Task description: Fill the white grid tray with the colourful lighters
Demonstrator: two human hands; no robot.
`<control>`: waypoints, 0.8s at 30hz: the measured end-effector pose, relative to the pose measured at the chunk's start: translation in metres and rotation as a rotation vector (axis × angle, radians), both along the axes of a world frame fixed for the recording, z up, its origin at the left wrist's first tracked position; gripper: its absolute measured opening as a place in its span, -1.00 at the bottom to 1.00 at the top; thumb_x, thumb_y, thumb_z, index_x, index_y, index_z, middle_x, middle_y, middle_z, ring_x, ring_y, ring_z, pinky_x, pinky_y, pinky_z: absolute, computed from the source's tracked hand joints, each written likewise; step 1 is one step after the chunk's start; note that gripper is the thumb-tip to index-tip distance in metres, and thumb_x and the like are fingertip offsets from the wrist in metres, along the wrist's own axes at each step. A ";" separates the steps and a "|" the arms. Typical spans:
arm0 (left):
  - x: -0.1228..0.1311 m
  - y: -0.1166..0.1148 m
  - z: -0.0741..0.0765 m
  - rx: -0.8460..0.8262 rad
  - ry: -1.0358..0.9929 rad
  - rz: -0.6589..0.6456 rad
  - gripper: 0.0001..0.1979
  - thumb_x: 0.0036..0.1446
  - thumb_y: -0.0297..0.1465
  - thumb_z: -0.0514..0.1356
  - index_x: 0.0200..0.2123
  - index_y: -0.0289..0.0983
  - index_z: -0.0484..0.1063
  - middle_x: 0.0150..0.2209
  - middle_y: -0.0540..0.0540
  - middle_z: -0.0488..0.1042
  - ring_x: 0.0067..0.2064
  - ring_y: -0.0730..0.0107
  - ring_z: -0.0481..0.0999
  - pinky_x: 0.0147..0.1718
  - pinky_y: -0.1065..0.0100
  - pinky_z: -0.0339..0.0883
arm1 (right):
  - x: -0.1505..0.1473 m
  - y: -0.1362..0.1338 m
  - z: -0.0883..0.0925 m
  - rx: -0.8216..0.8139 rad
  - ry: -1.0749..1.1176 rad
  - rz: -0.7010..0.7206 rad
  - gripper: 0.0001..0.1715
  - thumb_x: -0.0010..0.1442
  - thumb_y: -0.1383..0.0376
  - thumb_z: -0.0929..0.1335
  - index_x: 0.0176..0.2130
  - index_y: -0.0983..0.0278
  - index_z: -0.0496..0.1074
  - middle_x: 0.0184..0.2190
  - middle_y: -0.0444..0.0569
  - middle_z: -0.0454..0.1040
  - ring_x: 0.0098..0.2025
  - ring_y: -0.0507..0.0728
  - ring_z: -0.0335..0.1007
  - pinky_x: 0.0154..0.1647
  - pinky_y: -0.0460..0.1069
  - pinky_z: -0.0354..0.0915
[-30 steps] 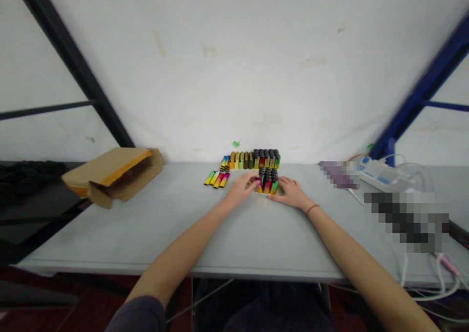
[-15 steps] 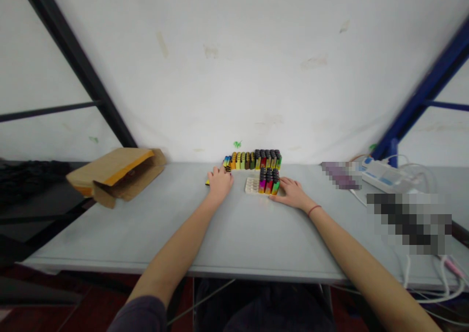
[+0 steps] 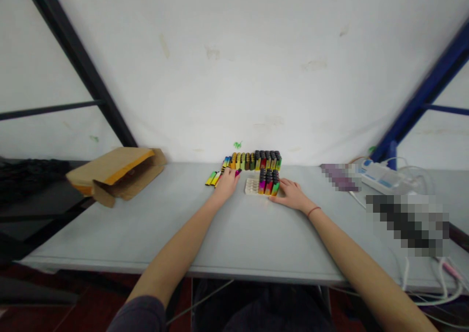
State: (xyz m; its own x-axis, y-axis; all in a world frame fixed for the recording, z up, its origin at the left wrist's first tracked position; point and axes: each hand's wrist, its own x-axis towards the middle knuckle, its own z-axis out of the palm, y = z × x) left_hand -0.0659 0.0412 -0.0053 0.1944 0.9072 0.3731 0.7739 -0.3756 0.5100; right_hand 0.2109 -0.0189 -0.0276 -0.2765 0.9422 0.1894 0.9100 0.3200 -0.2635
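Observation:
My left hand (image 3: 225, 184) is closed on a purple lighter (image 3: 238, 172) with a dark top, held just left of a white tray (image 3: 252, 187). The tray has rows of holes bare on its left side. Upright lighters (image 3: 268, 184) in purple, red and green with black tops fill its right part. My right hand (image 3: 292, 193) grips the tray's right end, thumb along the front edge and fingers at the side and back. Beside my left hand, several loose yellow and green lighters (image 3: 211, 178) lie on the table, partly hidden by the hand.
Against the wall stand more upright lighters, yellow-topped ones (image 3: 242, 161) and black-topped ones (image 3: 268, 159). An opened brown cardboard package (image 3: 113, 170) lies at the left. To the right are a power strip (image 3: 383, 176), white cables (image 3: 406, 273) and a blurred-out dark object (image 3: 403, 222).
My left hand has moved a little right, toward the tray, with a purple lighter now showing in its fingers. Loose lighters it covered have come into view. My right hand stays at the tray.

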 end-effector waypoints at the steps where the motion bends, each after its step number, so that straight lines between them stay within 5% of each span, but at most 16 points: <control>1: 0.001 0.001 0.000 -0.019 -0.154 -0.026 -0.88 0.31 -0.38 0.14 -0.14 -0.28 0.42 -0.09 -0.24 0.50 -0.08 0.18 0.53 -0.02 0.20 0.35 | 0.000 0.000 0.000 0.001 0.001 0.000 -0.16 0.22 -0.19 0.34 0.28 0.24 0.33 0.26 0.22 0.38 0.31 0.43 0.21 0.25 0.29 0.14; 5: 0.013 -0.001 -0.001 -0.187 -0.727 -0.131 -0.86 0.27 -0.28 0.17 -0.29 -0.21 0.29 -0.40 0.01 0.45 -0.42 0.46 0.46 -0.33 0.42 0.36 | 0.001 0.001 0.000 0.003 0.001 0.009 -0.18 0.22 -0.19 0.34 0.26 0.23 0.36 0.23 0.21 0.40 0.28 0.42 0.25 0.23 0.29 0.16; 10: 0.027 -0.006 0.001 -0.394 -1.132 -0.138 -0.72 0.21 -0.14 0.16 -0.39 -0.20 0.24 -0.62 0.18 0.18 -0.66 0.59 0.13 -0.64 0.51 0.03 | 0.001 0.001 -0.002 0.005 0.000 0.012 -0.18 0.23 -0.19 0.33 0.26 0.23 0.35 0.24 0.21 0.39 0.28 0.42 0.24 0.23 0.30 0.15; 15: 0.031 -0.010 0.006 -0.464 -1.275 -0.059 -0.52 0.22 0.05 0.06 -0.53 -0.20 0.18 -0.69 0.13 0.16 -0.69 0.57 0.15 -0.67 0.49 0.04 | 0.002 0.001 -0.003 0.006 0.011 0.007 -0.18 0.22 -0.19 0.34 0.26 0.22 0.35 0.25 0.20 0.39 0.30 0.42 0.22 0.25 0.29 0.14; 24: 0.032 -0.020 0.010 -0.586 -1.390 0.057 -0.63 0.22 -0.15 -0.03 -0.57 -0.19 0.09 -0.73 0.16 -0.04 -0.73 0.59 -0.11 -0.73 0.52 -0.23 | 0.001 0.000 0.000 -0.013 0.000 0.009 -0.20 0.24 -0.19 0.33 0.24 0.25 0.39 0.23 0.22 0.39 0.26 0.41 0.26 0.24 0.27 0.16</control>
